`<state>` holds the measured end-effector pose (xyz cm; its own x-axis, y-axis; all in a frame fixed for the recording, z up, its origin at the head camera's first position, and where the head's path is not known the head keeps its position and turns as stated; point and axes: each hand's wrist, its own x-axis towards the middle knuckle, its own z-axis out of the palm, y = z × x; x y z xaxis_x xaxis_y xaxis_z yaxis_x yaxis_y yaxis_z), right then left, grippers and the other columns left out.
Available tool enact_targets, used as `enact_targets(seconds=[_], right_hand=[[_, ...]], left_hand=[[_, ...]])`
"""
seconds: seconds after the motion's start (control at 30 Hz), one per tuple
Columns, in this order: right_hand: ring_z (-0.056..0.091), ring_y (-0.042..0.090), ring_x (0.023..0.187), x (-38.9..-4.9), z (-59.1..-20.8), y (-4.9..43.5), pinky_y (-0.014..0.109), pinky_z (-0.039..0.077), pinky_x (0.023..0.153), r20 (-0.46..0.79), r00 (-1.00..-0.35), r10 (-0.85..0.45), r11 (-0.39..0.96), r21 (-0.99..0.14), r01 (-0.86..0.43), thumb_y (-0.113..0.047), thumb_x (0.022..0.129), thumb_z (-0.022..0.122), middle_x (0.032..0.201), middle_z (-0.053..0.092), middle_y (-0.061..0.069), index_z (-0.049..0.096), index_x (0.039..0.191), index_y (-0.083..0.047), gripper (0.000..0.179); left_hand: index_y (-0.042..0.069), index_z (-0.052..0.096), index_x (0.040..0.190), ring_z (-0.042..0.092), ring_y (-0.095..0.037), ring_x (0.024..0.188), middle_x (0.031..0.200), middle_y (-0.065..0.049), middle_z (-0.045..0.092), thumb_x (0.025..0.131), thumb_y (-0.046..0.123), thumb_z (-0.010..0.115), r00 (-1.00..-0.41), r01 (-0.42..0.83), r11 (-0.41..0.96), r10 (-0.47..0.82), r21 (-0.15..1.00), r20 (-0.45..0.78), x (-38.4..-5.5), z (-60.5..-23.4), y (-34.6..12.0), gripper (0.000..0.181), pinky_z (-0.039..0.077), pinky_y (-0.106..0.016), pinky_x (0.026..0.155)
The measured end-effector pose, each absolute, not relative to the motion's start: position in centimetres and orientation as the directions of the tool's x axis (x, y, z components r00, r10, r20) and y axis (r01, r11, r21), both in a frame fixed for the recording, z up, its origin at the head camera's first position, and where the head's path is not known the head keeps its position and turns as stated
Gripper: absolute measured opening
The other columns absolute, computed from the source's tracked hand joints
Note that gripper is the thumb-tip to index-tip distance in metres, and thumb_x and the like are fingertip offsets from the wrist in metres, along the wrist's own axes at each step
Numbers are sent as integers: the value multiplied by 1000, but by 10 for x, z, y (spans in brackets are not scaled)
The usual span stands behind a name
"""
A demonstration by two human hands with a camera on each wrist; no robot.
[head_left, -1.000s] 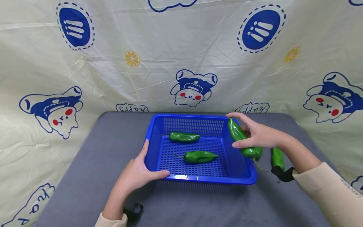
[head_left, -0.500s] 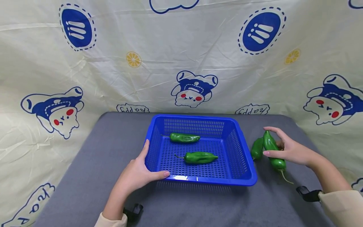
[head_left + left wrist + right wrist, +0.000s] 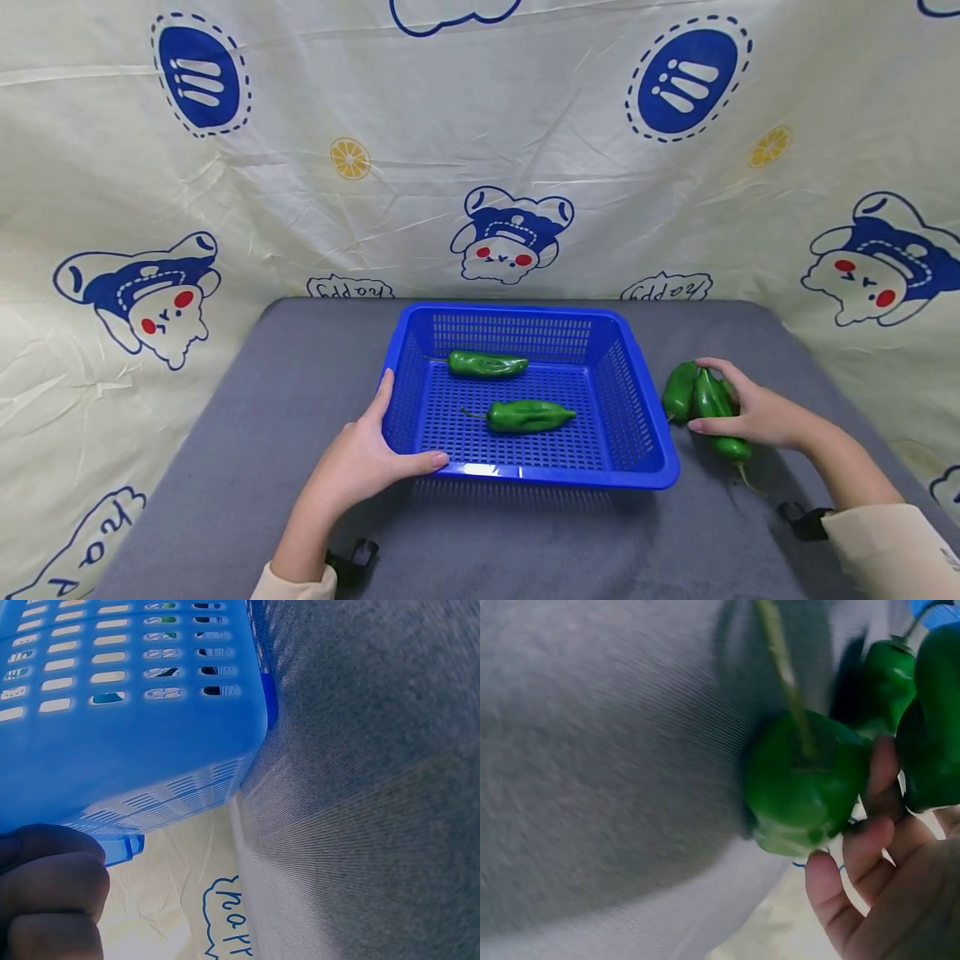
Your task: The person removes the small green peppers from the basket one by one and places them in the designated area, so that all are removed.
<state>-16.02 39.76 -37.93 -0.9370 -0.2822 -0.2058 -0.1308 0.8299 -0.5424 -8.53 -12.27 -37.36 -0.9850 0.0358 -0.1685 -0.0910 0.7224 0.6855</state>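
A blue plastic basket (image 3: 517, 475) stands mid-table, holding two green peppers: one pepper (image 3: 487, 364) at the back and another pepper (image 3: 530, 416) nearer the front. My left hand (image 3: 360, 454) grips the basket's front-left corner, thumb along the front rim; the left wrist view has its curled fingers (image 3: 56, 892) against the outside. Right of the basket, my right hand (image 3: 761, 417) holds a green pepper (image 3: 711, 396) low over the table between thumb and fingers. Beside it lies another green pepper (image 3: 679, 392). A stemmed pepper (image 3: 806, 784) shows past my fingers in the right wrist view.
Grey cloth covers the table (image 3: 300, 375). Behind it hangs a pale printed curtain (image 3: 420, 108). Black straps with small mounts sit at both wrists, the left mount (image 3: 360, 558) just in front of the basket.
My right hand has carried its pepper from above the basket's right rim rightward and down beside the other peppers. The left hand and basket have stayed put.
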Motion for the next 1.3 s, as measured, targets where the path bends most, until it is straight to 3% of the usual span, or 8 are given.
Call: enact_targets(seconds=[0.33,0.47,0.53,0.67,0.77,0.9,1.07,1.3], right_hand=[[57,25,77,-162,-389,382,36,39,62,-203,-961,-190,970,-193,-151,-69,80,68,93,64,17,20,152,-13,103],[56,27,78,-162,-389,377,39,40,62,-231,-960,-159,982,-138,-129,-77,77,63,95,63,20,21,154,-14,108],[57,30,81,-161,-387,376,42,43,64,-255,-956,-144,984,-136,-112,-79,76,62,101,62,27,20,155,-13,112],[58,30,82,-160,-378,375,45,47,65,-262,-954,-148,982,-151,-111,-78,77,62,98,63,23,23,154,-7,112],[54,24,78,-162,-369,376,39,43,62,-223,-959,-177,975,-174,-140,-70,82,64,90,58,12,30,151,-3,102],[47,20,73,-169,-354,378,34,36,59,-118,-969,-219,947,-267,-182,-55,91,64,97,52,15,33,149,0,86],[48,18,65,-177,-324,369,33,39,55,-26,-975,-223,903,-382,-196,-47,97,59,112,52,21,23,155,-6,79],[49,19,68,-177,-286,322,31,41,54,22,-950,-311,851,-439,-289,-43,96,63,115,55,16,18,158,-24,79]], left_hand=[[30,-2,160,55,-41,129,153,-25,41,63,74,78,-986,-83,719,43,690,-163,-85,-373,-123,133,49,-59,94],[31,-2,160,56,-41,127,152,-26,42,63,75,78,-986,-80,726,45,683,-163,-85,-374,-122,133,50,-58,92],[31,-2,160,57,-40,126,152,-26,42,63,75,78,-985,-78,726,48,684,-163,-86,-374,-122,133,51,-57,91],[32,-3,160,57,-39,126,152,-25,43,64,74,78,-986,-68,721,57,689,-157,-88,-373,-122,132,51,-56,92],[31,-3,160,57,-39,127,152,-25,42,64,73,78,-987,-63,723,58,688,-152,-89,-373,-123,132,50,-56,93],[32,-2,160,56,-39,128,153,-24,41,63,74,78,-986,-68,723,55,688,-155,-89,-373,-123,133,50,-57,94],[34,-2,160,55,-39,129,154,-23,41,62,76,77,-986,-78,726,46,683,-161,-89,-373,-123,133,49,-57,95],[32,-4,160,56,-40,128,153,-25,42,64,74,78,-985,-79,727,48,682,-166,-87,-373,-124,133,50,-58,94]])
